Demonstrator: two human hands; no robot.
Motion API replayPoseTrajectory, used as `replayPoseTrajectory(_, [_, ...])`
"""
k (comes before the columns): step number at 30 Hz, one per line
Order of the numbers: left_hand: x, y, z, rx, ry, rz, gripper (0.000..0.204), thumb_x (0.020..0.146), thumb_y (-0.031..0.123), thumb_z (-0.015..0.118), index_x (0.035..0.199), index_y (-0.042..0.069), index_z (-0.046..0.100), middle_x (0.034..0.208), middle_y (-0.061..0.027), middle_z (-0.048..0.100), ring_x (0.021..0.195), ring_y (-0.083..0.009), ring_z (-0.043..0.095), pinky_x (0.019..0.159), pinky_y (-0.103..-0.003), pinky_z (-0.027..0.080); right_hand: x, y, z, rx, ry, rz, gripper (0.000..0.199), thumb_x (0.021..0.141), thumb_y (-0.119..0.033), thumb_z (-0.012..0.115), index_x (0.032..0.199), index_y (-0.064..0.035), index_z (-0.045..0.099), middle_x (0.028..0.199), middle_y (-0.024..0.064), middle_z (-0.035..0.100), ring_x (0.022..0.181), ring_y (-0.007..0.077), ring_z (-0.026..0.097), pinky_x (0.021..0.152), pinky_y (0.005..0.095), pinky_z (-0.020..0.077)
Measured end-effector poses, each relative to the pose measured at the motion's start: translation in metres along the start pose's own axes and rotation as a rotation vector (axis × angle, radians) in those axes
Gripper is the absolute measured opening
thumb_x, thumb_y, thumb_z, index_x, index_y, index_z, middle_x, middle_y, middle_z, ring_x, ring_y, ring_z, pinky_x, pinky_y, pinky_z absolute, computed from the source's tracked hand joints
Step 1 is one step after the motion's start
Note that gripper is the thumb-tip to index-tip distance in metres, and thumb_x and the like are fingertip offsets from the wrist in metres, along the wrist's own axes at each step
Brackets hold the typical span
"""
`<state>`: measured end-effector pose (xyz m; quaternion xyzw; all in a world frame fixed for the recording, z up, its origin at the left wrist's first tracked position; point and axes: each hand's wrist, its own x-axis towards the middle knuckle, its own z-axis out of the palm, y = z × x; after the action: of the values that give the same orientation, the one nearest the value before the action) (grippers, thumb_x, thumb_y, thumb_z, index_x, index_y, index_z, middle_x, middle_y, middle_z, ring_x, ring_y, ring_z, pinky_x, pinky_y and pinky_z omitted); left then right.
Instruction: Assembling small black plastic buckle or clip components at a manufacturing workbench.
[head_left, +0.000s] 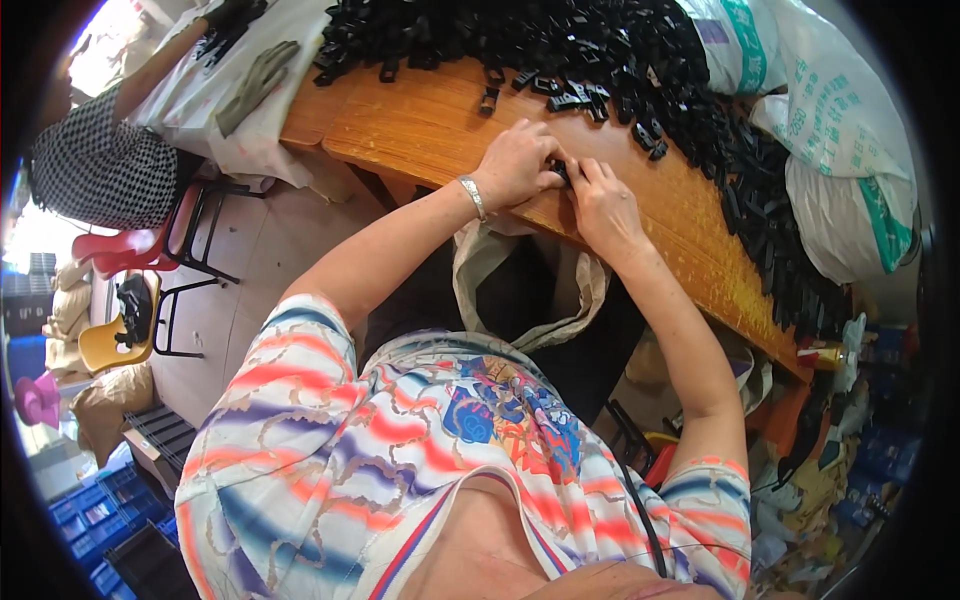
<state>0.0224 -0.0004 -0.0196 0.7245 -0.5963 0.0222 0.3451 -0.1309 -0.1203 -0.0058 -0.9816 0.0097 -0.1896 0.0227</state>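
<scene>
Near the front edge of the wooden table (420, 125), my two hands meet over a small black plastic piece (559, 170). My left hand (514, 166), with a silver bracelet at its wrist, is closed on the piece with thumb and fingers. From the other side my right hand (606, 206) pinches at it, fingers bent and pressed together. Most of the piece is hidden by the fingers, so its exact kind does not show. Just beyond the hands lie several loose black plastic clip-like pieces (580, 98), at the edge of a large heap (520, 35) of similar ones.
The heap runs along the table's far side and down its right. White woven sacks (850, 130) with green bands stand beyond it. A cloth bag (475, 285) hangs under the table edge. At left, another person's arm (160, 70) reaches over a covered table with a glove (258, 85).
</scene>
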Motion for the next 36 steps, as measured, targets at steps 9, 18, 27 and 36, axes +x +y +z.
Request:
replayPoseTrajectory(9, [0.001, -0.056, -0.075, 0.221, 0.079, 0.013, 0.027, 0.084, 0.008, 0.064, 0.11, 0.014, 0.066, 0.104, -0.009, 0.061, 0.103, -0.0281, 0.057, 0.089, -0.038, 0.05, -0.036, -0.042, -0.033, 0.309, 0.018, 0.072, 0.034, 0.076, -0.004, 0.07, 0.109, -0.0047, 0.064, 0.094, 0.0134, 0.062, 0.093, 0.0331, 0.061, 0.078, 0.0415, 0.0525])
replayPoseTrajectory(18, [0.014, -0.068, -0.083, 0.356, -0.169, 0.048, 0.031, 0.078, 0.001, 0.066, 0.107, 0.011, 0.062, 0.103, -0.0093, 0.057, 0.103, -0.028, 0.057, 0.086, -0.036, 0.052, -0.018, 0.038, -0.042, 0.247, -0.023, 0.29, 0.016, 0.082, -0.014, 0.068, 0.096, -0.0077, 0.07, 0.091, 0.0143, 0.065, 0.087, 0.0345, 0.065, 0.076, 0.0432, 0.0534])
replayPoseTrajectory(27, [0.033, -0.04, -0.064, 0.322, -0.142, 0.222, 0.024, 0.074, 0.014, 0.077, 0.092, 0.005, 0.065, 0.105, -0.0071, 0.058, 0.099, -0.0275, 0.058, 0.084, -0.037, 0.052, 0.044, 0.113, -0.01, -0.213, -0.106, 0.506, 0.017, 0.083, -0.016, 0.071, 0.097, -0.0057, 0.07, 0.106, 0.0164, 0.064, 0.09, 0.0375, 0.067, 0.079, 0.0441, 0.0548])
replayPoseTrajectory(36, [0.029, 0.009, -0.008, 0.011, -0.132, 0.222, 0.03, 0.071, 0.019, 0.078, 0.089, 0.008, 0.058, 0.092, -0.0091, 0.061, 0.094, -0.0302, 0.059, 0.08, -0.04, 0.05, 0.027, 0.082, -0.008, 0.322, 0.105, 0.372, 0.015, 0.077, 0.003, 0.061, 0.091, -0.001, 0.062, 0.097, 0.0187, 0.063, 0.091, 0.038, 0.063, 0.077, 0.0425, 0.0516])
